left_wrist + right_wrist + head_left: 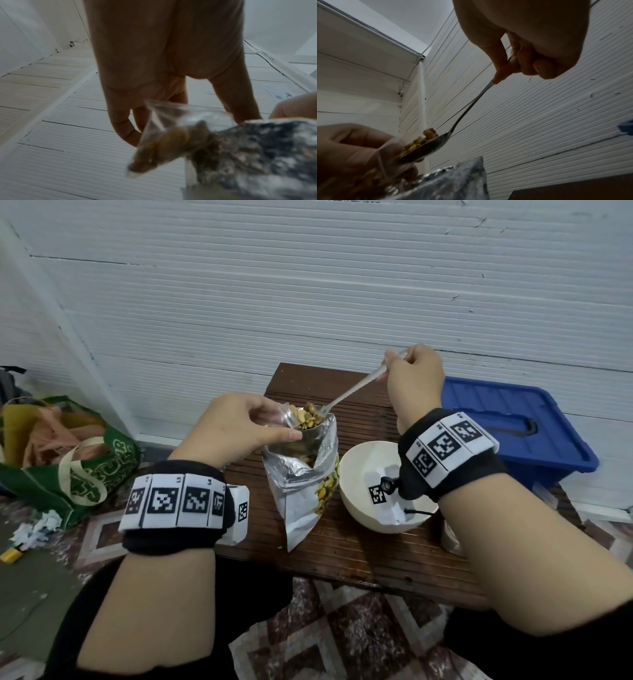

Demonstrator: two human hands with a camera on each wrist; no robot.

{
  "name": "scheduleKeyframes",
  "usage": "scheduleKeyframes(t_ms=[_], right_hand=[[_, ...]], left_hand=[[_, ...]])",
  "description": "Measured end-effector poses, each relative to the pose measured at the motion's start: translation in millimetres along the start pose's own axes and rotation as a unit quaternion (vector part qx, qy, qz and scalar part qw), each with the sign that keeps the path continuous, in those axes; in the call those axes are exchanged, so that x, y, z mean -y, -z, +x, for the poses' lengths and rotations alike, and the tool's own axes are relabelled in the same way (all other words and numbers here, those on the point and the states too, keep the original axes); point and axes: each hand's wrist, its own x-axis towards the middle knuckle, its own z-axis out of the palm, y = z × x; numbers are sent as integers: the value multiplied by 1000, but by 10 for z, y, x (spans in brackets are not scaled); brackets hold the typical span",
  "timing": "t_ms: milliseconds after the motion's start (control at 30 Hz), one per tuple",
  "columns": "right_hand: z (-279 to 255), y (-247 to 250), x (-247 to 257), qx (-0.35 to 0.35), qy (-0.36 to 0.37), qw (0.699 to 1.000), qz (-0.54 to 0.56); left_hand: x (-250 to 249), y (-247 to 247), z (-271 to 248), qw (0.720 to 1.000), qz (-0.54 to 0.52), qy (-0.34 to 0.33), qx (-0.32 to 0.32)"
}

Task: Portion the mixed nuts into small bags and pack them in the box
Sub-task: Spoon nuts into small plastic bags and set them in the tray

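spoonful of nuts over the small bag

the right hand [412,378] was clamped on the handle of a metal spoon [346,398], thumb and curled fingers pinching its upper end. the spoon sloped down and to the left, its bowl heaped with mixed nuts [306,416]. the bowl sat at the mouth of a small clear bag [287,419], which the left hand [236,428] pinched between thumb and fingertips. in the left wrist view the small bag [164,136] hung from those fingers with nuts already in its lower corner, its bottom touching the foil of the big nut pouch [257,155].

that pouch [301,484] stood open and leaning on a dark slatted wooden table [359,556], directly below the small bag and spoon. the right wrist view showed the loaded spoon [426,144] just above the pouch's silver rim, with the left hand's fingers [351,148] close behind the clear plastic.

just right of the pouch sat a cream bowl [359,470], partly hidden by the right wrist. a blue plastic box with its lid on [507,419] stood beyond the table's right side. on the floor to the left lay a green tote bag [85,470] and some crumpled paper [37,529].
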Motion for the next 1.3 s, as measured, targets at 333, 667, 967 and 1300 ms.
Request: scheduleKeyframes(t_ms=[333,667,967,1300], right_hand=[[-62,-141,84,36,18,999,-14],[-191,-163,220,68,74,993,59],[-232,-28,371,29,227,968,99],[-107,20,162,-73,141,981,109]], left_hand=[[-27,-44,10,1000,20,-19,1],[-64,-121,12,999,-3,-31,-31],[-37,-90,31,996,-66,-9,-64],[3,79,-26,992,-109,-15,-68]])
